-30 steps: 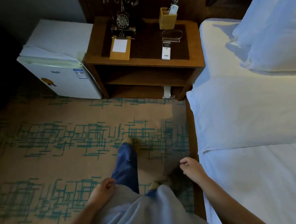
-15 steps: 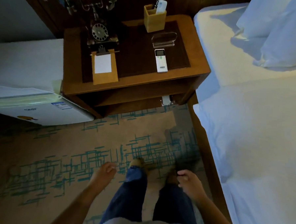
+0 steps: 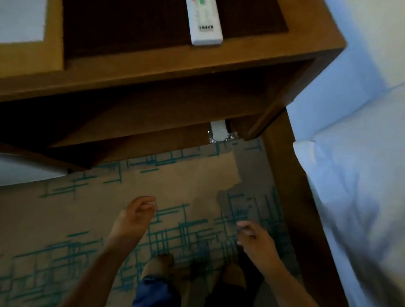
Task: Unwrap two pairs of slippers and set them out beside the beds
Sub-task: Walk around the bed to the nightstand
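A white slipper pack in shiny clear wrap (image 3: 219, 132) sticks out at the right end of the wooden nightstand's (image 3: 168, 64) bottom shelf, mostly hidden by the shelf above. My left hand (image 3: 136, 216) hovers over the carpet well in front of the shelf, fingers loosely curled and holding nothing. My right hand (image 3: 255, 240) hangs at the same height to the right, near the bed frame, fingers also loosely bent and empty. Both hands are clearly short of the pack. The white bed (image 3: 364, 185) runs along the right side.
A white remote (image 3: 203, 19) and a white notepad (image 3: 18, 17) lie on the nightstand top. The bed's wooden side rail (image 3: 289, 186) borders the patterned carpet (image 3: 52, 227). A white mini fridge's edge (image 3: 15, 169) shows at left. My feet (image 3: 160, 266) stand on the carpet below.
The view has closed in on the nightstand and tilted down. Both hands have come forward and up toward the lower shelf; the phone and pen holder have left the view.
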Tool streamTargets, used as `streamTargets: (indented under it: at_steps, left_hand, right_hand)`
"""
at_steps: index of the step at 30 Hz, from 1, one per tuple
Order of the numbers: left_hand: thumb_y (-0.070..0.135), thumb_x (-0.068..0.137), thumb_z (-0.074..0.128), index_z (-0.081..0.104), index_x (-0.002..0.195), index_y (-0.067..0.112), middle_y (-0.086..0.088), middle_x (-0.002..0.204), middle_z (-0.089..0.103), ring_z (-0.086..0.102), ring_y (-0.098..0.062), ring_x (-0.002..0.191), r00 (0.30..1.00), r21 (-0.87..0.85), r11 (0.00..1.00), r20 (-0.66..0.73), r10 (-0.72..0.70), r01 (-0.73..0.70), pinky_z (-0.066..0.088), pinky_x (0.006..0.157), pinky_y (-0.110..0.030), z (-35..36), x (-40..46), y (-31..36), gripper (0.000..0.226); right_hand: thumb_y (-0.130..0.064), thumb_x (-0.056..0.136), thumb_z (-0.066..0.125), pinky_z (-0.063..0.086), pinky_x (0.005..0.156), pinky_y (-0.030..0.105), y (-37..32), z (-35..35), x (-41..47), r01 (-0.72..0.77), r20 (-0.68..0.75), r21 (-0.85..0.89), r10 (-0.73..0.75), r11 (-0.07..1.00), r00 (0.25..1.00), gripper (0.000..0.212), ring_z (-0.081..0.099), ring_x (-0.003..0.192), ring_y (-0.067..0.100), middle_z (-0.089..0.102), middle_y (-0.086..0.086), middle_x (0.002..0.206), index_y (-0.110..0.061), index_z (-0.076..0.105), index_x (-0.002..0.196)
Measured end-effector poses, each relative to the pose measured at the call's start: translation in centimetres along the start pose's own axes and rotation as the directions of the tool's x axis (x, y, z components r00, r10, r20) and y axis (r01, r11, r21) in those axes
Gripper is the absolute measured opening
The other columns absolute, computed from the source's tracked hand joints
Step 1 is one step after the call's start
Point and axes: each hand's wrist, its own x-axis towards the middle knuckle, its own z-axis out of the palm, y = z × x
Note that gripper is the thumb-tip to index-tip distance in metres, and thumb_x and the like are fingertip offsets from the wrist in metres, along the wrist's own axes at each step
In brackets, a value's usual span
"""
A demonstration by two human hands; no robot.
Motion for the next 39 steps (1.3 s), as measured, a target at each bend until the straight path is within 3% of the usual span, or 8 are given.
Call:
streamTargets:
  at_steps: [2, 6, 12, 17, 21, 26, 31, 39]
  left_hand:
    - [0.024, 0.082, 0.059, 0.056, 0.089, 0.035, -0.002, 0.083, 0.065, 0.062, -0.015, 0.078, 0.998, 0.013, 1.000, 0.061, 0.015, -0.016, 0.050, 0.071, -0.024, 2.8, 3.0, -2.1, 0.013]
    - [0.027, 0.069, 0.054, 0.055, 0.082, 0.036, -0.002, 0.075, 0.061, 0.061, -0.022, 0.076, 0.999, 0.017, 1.000, 0.050, 0.022, -0.023, 0.048, 0.081, -0.037, 7.3, 10.8, -7.8, 0.016]
    - [0.008, 0.084, 0.059, 0.063, 0.104, 0.013, -0.008, 0.091, 0.063, 0.061, -0.023, 0.089, 0.992, 0.203, 0.971, 0.005, 0.129, -0.127, 0.044, 0.074, -0.010, 12.4, 22.1, -14.2, 0.020]
    - [0.018, 0.084, 0.061, 0.051, 0.125, 0.014, 0.000, 0.127, 0.050, 0.046, -0.016, 0.119, 0.870, 0.563, 0.721, -0.008, 0.493, -0.404, 0.033, 0.101, -0.026, 14.1, 27.5, -17.0, 0.043]
    - [0.049, 0.083, 0.040, 0.026, 0.142, 0.022, -0.007, 0.155, 0.022, 0.019, -0.025, 0.142, 0.896, 0.726, 0.610, 0.019, 0.443, -0.317, 0.020, 0.116, -0.047, 14.8, 29.1, -19.4, 0.067]
    - [0.059, 0.077, 0.016, -0.005, 0.143, 0.033, 0.003, 0.155, -0.009, -0.016, -0.012, 0.141, 0.916, 0.773, 0.572, 0.029, 0.400, -0.274, -0.002, 0.117, -0.046, 16.0, 30.1, -21.3, 0.074]
    - [0.053, 0.080, 0.029, 0.009, 0.145, 0.028, -0.006, 0.155, 0.012, 0.004, -0.019, 0.143, 0.899, 0.810, 0.519, 0.020, 0.438, -0.271, 0.002, 0.114, -0.044, 15.9, 30.0, -21.4, 0.073]
    - [0.062, 0.082, 0.027, 0.015, 0.146, 0.025, -0.005, 0.154, 0.017, -0.001, -0.019, 0.144, 0.900, 0.857, 0.446, 0.045, 0.434, -0.258, 0.000, 0.113, -0.042, 16.0, 30.2, -21.5, 0.075]
  right_hand:
    - [-0.011, 0.094, 0.048, 0.043, 0.065, 0.024, 0.7, 0.5, 5.1, 0.041, -0.011, -0.010, -0.041, 0.999, 0.999, 0.017, 0.057, 0.079, 0.023, 0.055, 0.004, 0.091, -0.009, 0.056, 0.110]
    - [-0.014, 0.092, 0.051, 0.043, 0.087, 0.030, 2.1, 2.1, 15.5, 0.137, -0.099, -0.080, -0.145, 0.987, 0.984, 0.023, 0.056, 0.109, 0.022, 0.057, 0.005, 0.108, -0.014, 0.058, 0.114]
    - [-0.011, 0.086, 0.057, 0.039, 0.080, 0.023, 3.4, 4.3, 29.1, 0.285, -0.233, -0.224, -0.335, 0.932, 0.913, 0.034, 0.055, 0.094, 0.017, 0.059, 0.006, 0.108, -0.014, 0.057, 0.121]
    - [-0.018, 0.084, 0.061, 0.043, 0.095, 0.033, 3.0, 4.5, 36.0, 0.355, -0.276, -0.585, -0.591, 0.729, 0.758, 0.048, 0.046, 0.123, 0.025, 0.051, 0.008, 0.131, -0.018, 0.050, 0.130]
    - [-0.023, 0.083, 0.062, 0.042, 0.100, 0.036, 1.1, 3.1, 37.3, 0.350, -0.215, -0.745, -0.701, 0.568, 0.680, 0.057, 0.040, 0.128, 0.024, 0.045, 0.008, 0.135, -0.019, 0.042, 0.136]
    - [-0.029, 0.084, 0.060, 0.039, 0.107, 0.042, -1.6, 2.0, 39.6, 0.283, -0.147, -0.858, -0.732, 0.429, 0.665, 0.068, 0.026, 0.137, 0.027, 0.028, 0.010, 0.148, -0.023, 0.027, 0.144]
    - [-0.026, 0.086, 0.057, 0.015, 0.115, 0.051, -5.5, 1.9, 43.0, 0.222, -0.052, -0.935, -0.727, 0.276, 0.685, 0.086, -0.006, 0.146, 0.029, -0.011, 0.003, 0.159, -0.036, -0.003, 0.147]
    - [-0.009, 0.090, 0.048, 0.007, 0.117, 0.049, -7.8, 2.2, 46.2, 0.242, 0.037, -0.948, -0.683, 0.207, 0.729, 0.082, -0.008, 0.146, 0.024, -0.006, 0.000, 0.160, -0.037, -0.004, 0.146]
